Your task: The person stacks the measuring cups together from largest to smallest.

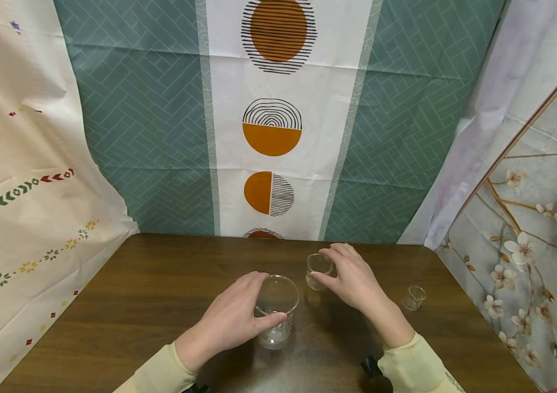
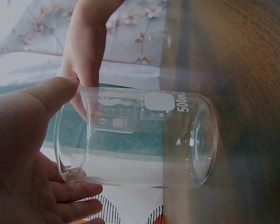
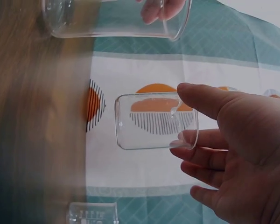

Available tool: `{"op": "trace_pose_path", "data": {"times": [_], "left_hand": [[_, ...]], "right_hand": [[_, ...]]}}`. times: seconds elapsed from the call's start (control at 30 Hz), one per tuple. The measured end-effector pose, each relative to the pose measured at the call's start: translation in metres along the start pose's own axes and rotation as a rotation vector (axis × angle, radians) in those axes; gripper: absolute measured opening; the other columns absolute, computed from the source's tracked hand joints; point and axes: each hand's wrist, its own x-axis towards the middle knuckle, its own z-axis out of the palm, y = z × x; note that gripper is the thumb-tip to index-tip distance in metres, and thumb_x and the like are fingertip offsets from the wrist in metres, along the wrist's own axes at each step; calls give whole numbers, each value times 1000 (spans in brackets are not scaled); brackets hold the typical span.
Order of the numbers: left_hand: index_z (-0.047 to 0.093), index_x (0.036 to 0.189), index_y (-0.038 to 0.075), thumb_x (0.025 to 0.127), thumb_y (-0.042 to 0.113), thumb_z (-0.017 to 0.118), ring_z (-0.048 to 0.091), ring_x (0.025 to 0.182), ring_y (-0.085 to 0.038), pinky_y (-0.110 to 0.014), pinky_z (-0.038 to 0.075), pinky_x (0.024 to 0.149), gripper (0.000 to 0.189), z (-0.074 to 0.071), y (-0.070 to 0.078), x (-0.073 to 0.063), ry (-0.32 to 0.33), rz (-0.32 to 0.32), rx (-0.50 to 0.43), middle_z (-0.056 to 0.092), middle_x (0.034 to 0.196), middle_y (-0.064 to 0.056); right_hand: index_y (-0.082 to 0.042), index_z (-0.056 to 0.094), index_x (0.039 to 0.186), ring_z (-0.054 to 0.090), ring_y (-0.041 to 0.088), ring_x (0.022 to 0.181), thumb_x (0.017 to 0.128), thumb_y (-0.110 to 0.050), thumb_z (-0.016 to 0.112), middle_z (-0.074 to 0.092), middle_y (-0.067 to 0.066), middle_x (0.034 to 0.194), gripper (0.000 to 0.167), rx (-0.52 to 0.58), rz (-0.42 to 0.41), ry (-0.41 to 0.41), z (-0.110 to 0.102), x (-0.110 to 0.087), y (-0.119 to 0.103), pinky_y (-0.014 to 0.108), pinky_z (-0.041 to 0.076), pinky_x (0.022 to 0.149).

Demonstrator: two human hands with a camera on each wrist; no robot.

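My left hand (image 1: 231, 316) grips a large clear glass beaker (image 1: 277, 327) near its rim, thumb on the near side and fingers on the far side. In the left wrist view this beaker (image 2: 140, 140) bears a white 500 ml marking and its base is over the tabletop. To the right, my right hand (image 1: 354, 275) pinches a medium glass beaker (image 1: 319, 273) at its rim between thumb and fingertips. Upright and without visible contents, that beaker (image 3: 151, 123) appears raised off the table in the right wrist view. A small glass beaker (image 1: 414, 298) stands beyond my right forearm.
The dark wooden table (image 1: 160, 273) has its far edge against a green and white patterned curtain (image 1: 160, 136). Cream cloth (image 1: 23, 180) hangs at the left and a floral cloth (image 1: 544, 229) at the right.
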Motion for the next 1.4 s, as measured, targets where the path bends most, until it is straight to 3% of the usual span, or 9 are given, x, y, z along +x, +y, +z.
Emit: {"op": "trace_pose_path", "data": {"times": [0.37,0.7,1.4], "left_hand": [[61,147,6,93,69,79,63,132,-29,-53,56,105,85,0,1,0,12,8,0,65,146,-9],[60,149,4,93,69,79,62,136,-33,-55,55,108,88,0,1,-1,5,4,3,63,149,-14],[60,149,5,93,69,80,62,136,-31,-55,56,106,87,1,2,-1,-2,-1,-12,63,149,-13]], "right_hand": [[-4,75,134,58,39,139,91,-40,93,67,20,142,59,10,-35,51,-10,-3,-14,59,50,113],[-5,75,135,57,39,141,91,-41,93,68,19,141,60,33,-66,72,-16,-7,-23,59,49,114],[-9,75,138,57,34,141,91,-38,94,67,12,144,59,97,-101,99,-38,-14,-44,59,51,112]]}}
